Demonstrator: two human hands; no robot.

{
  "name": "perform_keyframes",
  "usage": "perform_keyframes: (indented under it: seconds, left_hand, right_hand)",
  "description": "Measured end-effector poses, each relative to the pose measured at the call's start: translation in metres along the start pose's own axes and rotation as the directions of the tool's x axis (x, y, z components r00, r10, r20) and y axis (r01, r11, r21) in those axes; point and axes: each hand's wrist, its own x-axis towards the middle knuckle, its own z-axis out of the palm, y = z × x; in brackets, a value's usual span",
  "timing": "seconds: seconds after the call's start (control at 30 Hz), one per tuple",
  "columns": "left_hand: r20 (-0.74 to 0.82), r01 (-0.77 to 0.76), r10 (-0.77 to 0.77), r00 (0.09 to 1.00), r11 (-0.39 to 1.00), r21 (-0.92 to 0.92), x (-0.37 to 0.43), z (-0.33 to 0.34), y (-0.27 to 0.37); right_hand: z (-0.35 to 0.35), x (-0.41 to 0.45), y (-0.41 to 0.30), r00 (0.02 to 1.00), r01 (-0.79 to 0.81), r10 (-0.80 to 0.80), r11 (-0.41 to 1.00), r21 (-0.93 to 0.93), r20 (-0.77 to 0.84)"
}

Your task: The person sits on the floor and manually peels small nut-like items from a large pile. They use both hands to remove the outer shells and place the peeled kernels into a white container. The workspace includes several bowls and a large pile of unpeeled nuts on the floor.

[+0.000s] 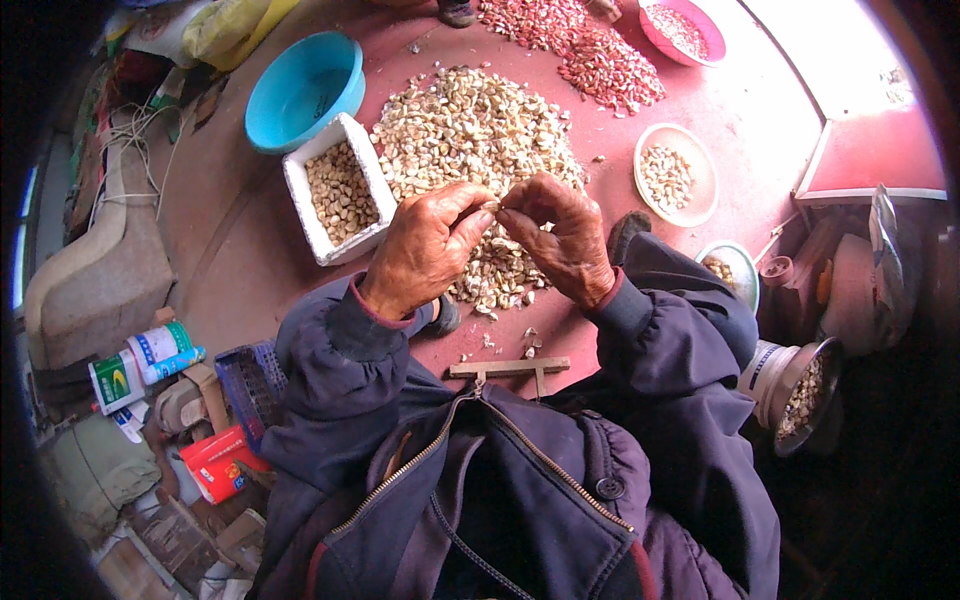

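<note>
My left hand (421, 244) and my right hand (556, 236) meet over a large heap of pale bean-like pieces (480, 127). Pinched between their thumbs and index fingers is one small pale piece (490, 206), mostly covered by the fingertips. Left of the heap stands a white foam box (330, 253) with browner pieces (341, 191) inside. A pale pink plastic basket (705, 202) to the right contains more light pieces. Part of the heap lies hidden behind my hands.
Beyond the box is a blue basin (259, 112). Red pieces (611, 71) lie heaped at the back, beside a pink basket (716, 34). A metal bowl (787, 442) of pieces rests on a bucket (765, 375) at right. Another person's shoe (456, 13) shows at the top.
</note>
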Motion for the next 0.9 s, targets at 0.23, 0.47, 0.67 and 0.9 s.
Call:
perform_keyframes:
  seconds: [0.23, 0.47, 0.67, 0.9]
  left_hand:
    - [-0.012, -0.044, 0.045, 0.999, 0.998, 0.044, -0.0002, -0.0003, -0.0013]
    - [0.013, -0.063, 0.062, 0.998, 0.99, 0.129, -0.0012, -0.0009, -0.0026]
    - [0.009, -0.042, 0.041, 0.999, 0.996, 0.085, -0.0026, 0.0006, -0.0056]
    - [0.023, 0.007, -0.008, 1.0, 0.999, 0.045, -0.0045, 0.0023, -0.0065]
  right_hand:
    - [-0.0011, 0.0006, 0.0081, 1.0, 0.016, -0.015, 0.998, -0.065, 0.015]
    - [-0.0021, -0.0002, 0.0065, 0.998, 0.061, -0.059, 0.984, -0.169, 0.02]
    - [-0.0036, 0.0022, 0.0041, 0.992, 0.129, -0.121, 0.943, -0.305, 0.046]
    - [-0.0054, 0.0054, 0.0043, 0.983, 0.183, -0.165, 0.929, -0.32, 0.082]
